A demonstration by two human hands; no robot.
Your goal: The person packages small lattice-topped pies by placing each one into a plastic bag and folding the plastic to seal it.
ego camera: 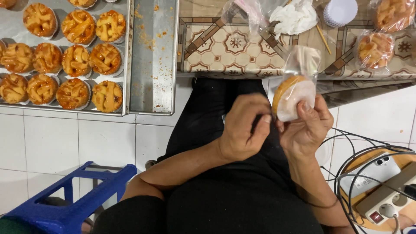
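Both hands work a bagged pastry over the lap, just below the table edge.

The right hand (307, 126) clamps its fingers on a round golden lattice pastry in a white paper cup, inside a clear plastic bag (294, 93) (its open mouth stands upward). The left hand (243, 130) has its fingers pinched together at the bag's lower edge. Two more clear-bagged pastries (376, 48) lie on the patterned tablecloth (225, 47), near a stack of white paper cups (340, 11). A metal baking tray (154, 65) at left holds rows of unwrapped lattice pastries (76, 60).
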